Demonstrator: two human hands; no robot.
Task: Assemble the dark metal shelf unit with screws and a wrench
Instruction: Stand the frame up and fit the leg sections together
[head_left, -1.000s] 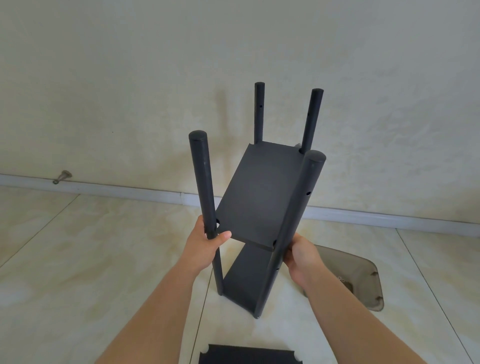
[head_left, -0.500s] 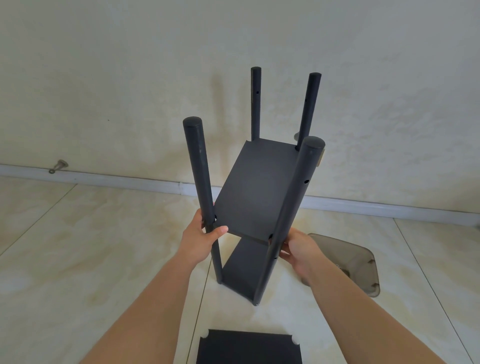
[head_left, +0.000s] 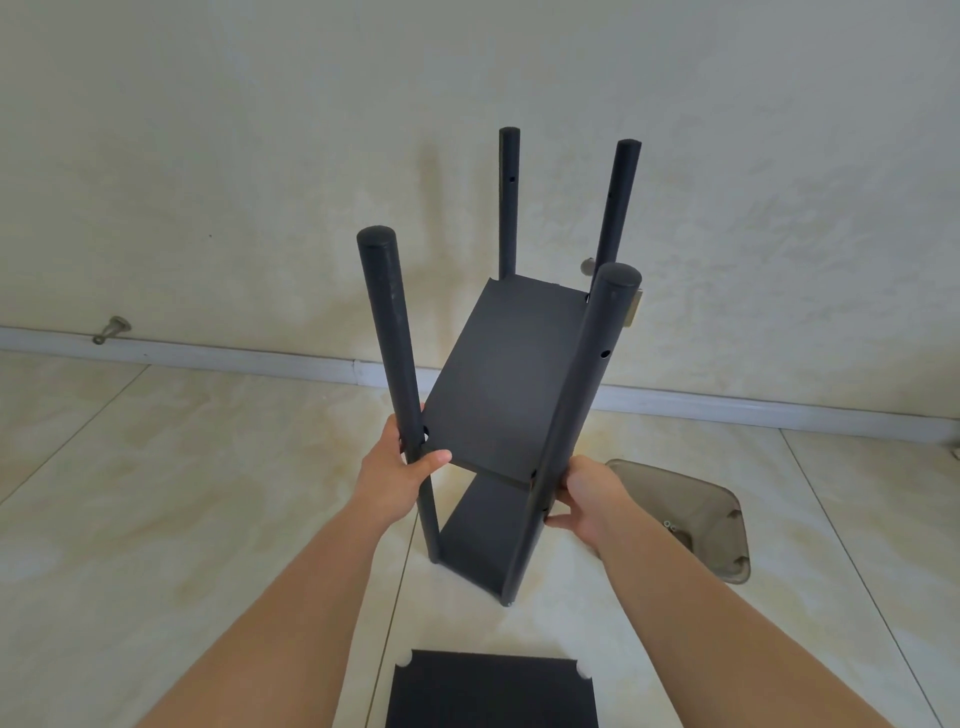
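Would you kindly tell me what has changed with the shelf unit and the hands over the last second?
Hardly anything: the view shifts a little, showing more of the loose panel on the floor. The left hand still grips the shelf unit's near-left post, the right hand its near-right post. The tray has stayed put.

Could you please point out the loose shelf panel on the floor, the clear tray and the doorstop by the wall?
loose shelf panel (head_left: 493, 691): head view, its flat dark top.
clear tray (head_left: 727, 512): head view, its right rim.
doorstop (head_left: 111, 331): head view, its metal stem.
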